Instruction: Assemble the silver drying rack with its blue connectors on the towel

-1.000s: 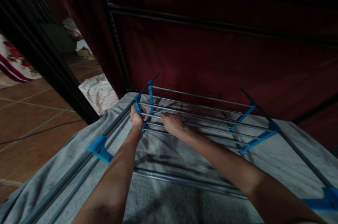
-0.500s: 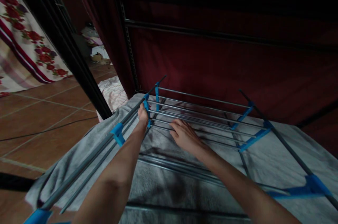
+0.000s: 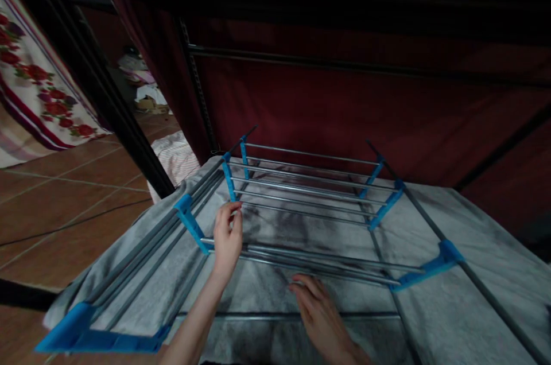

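Observation:
A metal drying rack [image 3: 301,186] with blue plastic brackets stands on a grey blanket. My left hand [image 3: 227,239] is over the rack's left part, fingers loosely bent with a gap between thumb and fingertips. Its fingertips lie close to the lower end of a blue bracket [image 3: 229,180]; whether they touch it I cannot tell. Loose-looking metal rods [image 3: 310,256] run sideways behind the left wrist to a blue bracket [image 3: 422,273] on the right. My right hand [image 3: 322,316] hovers near the front crossbar [image 3: 258,316], fingers slightly curled and holding nothing visible.
The grey blanket [image 3: 434,216] covers the bed under the rack. Black bed posts [image 3: 116,101] rise at the left, with a dark red curtain [image 3: 301,101] behind. Tiled floor [image 3: 81,204], a cable [image 3: 77,221] and a striped cloth [image 3: 174,155] lie to the left.
My left hand has left the far left bracket and come nearer. The right hand has drawn back from the far rods toward the front crossbar. Nearer rods now sit in the left middle bracket.

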Demonstrator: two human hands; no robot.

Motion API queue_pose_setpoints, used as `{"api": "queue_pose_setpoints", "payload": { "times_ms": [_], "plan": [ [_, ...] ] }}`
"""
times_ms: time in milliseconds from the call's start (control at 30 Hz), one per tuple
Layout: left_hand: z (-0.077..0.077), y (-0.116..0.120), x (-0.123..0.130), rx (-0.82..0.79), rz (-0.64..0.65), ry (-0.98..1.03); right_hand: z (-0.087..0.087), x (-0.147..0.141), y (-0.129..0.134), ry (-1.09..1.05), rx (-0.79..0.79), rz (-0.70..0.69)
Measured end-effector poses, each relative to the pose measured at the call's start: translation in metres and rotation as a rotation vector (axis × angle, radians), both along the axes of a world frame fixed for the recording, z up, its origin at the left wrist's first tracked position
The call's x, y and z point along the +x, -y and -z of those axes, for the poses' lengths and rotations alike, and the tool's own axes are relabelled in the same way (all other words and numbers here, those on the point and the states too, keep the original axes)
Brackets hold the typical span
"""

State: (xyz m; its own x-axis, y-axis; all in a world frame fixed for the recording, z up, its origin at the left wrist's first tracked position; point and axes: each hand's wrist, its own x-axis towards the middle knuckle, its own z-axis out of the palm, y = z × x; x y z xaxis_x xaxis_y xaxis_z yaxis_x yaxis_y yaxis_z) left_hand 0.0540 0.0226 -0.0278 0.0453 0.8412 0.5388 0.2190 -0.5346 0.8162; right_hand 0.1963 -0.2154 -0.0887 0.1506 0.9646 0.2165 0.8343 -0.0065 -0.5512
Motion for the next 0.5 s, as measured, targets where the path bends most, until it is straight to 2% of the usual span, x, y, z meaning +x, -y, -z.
{"api": "queue_pose_setpoints", "payload": {
  "times_ms": [100,167,233,300,367,500],
  "plan": [
    [0.021,0.065,-0.018,0.154,0.076,-0.190,0.035,0.014,0.017,0.041,-0.025,0.134],
    [0.046,0.096,-0.030,0.192,0.167,-0.358,0.050,0.022,0.026,0.058,-0.035,0.197],
    [0.075,0.118,-0.042,0.262,0.252,-0.551,0.057,0.027,0.033,0.069,-0.047,0.228],
    [0.101,0.130,-0.052,0.365,0.322,-0.723,0.057,0.029,0.039,0.062,-0.056,0.212],
    [0.124,0.135,-0.059,0.492,0.368,-0.829,0.053,0.029,0.043,0.033,-0.074,0.140],
    [0.153,0.129,-0.065,0.715,0.379,-0.930,0.045,0.023,0.047,-0.002,-0.132,0.014]
  ]
}}
